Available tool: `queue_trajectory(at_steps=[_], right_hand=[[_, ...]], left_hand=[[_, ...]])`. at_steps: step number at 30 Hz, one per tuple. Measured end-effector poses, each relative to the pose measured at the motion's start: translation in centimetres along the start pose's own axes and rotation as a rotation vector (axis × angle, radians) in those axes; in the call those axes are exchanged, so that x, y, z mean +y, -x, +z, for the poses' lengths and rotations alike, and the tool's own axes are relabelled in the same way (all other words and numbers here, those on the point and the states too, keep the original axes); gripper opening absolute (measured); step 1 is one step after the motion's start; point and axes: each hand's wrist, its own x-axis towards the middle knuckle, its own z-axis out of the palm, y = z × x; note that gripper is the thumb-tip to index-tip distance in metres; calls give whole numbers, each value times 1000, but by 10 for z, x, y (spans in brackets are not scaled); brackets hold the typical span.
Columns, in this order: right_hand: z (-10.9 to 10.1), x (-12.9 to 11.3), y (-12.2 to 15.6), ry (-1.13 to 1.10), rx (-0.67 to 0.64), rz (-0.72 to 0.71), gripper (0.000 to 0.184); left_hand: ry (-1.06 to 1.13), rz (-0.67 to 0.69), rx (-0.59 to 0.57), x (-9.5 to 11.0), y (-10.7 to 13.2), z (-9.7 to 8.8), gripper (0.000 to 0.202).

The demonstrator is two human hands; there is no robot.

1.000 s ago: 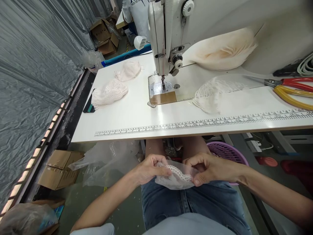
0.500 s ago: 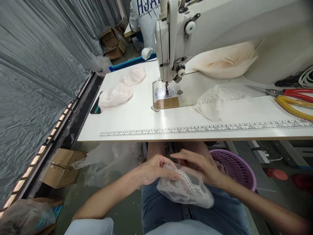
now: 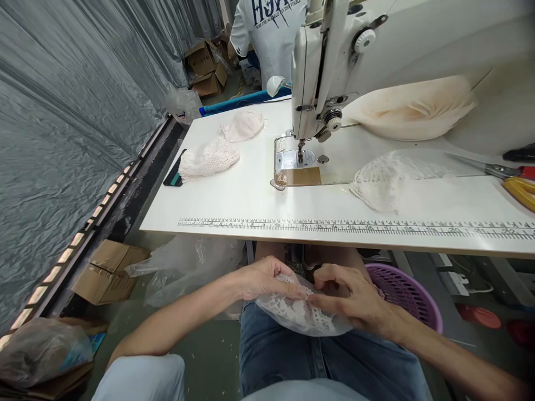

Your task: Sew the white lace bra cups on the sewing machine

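Both of my hands work over my lap, below the front edge of the white sewing table (image 3: 234, 200). My left hand (image 3: 263, 278) is closed, pinching the left side of a clear plastic bag of white lace trim (image 3: 292, 312) that rests on my jeans. My right hand (image 3: 355, 298) pinches the bag's top edge with thumb and forefinger, touching my left fingertips. The white sewing machine (image 3: 330, 72) stands on the table above, with its needle plate (image 3: 292, 161) bare.
Lace pieces lie on the table: two at the left (image 3: 209, 159), one at the right (image 3: 388, 178). Scissors (image 3: 501, 167) lie at the far right. A purple basket (image 3: 405, 289) sits by my right knee. Cardboard boxes (image 3: 108, 270) and a plastic bag (image 3: 188, 267) are on the floor. Another person (image 3: 271, 33) stands behind.
My right hand came back from the bag's far side to pinch its top edge beside my left fingertips. The bag is bunched closer under my hands. The view has shifted left.
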Motion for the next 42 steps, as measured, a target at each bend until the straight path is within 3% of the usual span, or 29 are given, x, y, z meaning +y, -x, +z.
queue_trajectory(at_steps=[12,16,24,29,33,36,39,42], right_hand=[[0,-5,-7,194,15,-65,17],[1,-5,-7,204,-3,-146,20],[-8,-1,-6,213,-52,-159,22],[-15,-2,-11,184,-58,-151,25],[-22,-1,-20,179,-104,-109,26],[-33,4,-38,335,-117,-245,27],[-47,23,-62,581,-51,-356,28],[-59,56,-83,744,-6,-322,30]], left_hand=[[-155,20,3,-2,-4,-9,23],[-186,6,18,0,-5,-10,25],[-203,-10,80,13,6,-23,27],[-272,72,182,25,16,-23,28],[-470,164,218,48,27,-21,24],[-743,250,270,82,28,-24,24],[-1095,378,376,123,9,-31,21],[-1476,530,508,156,-31,-43,14]])
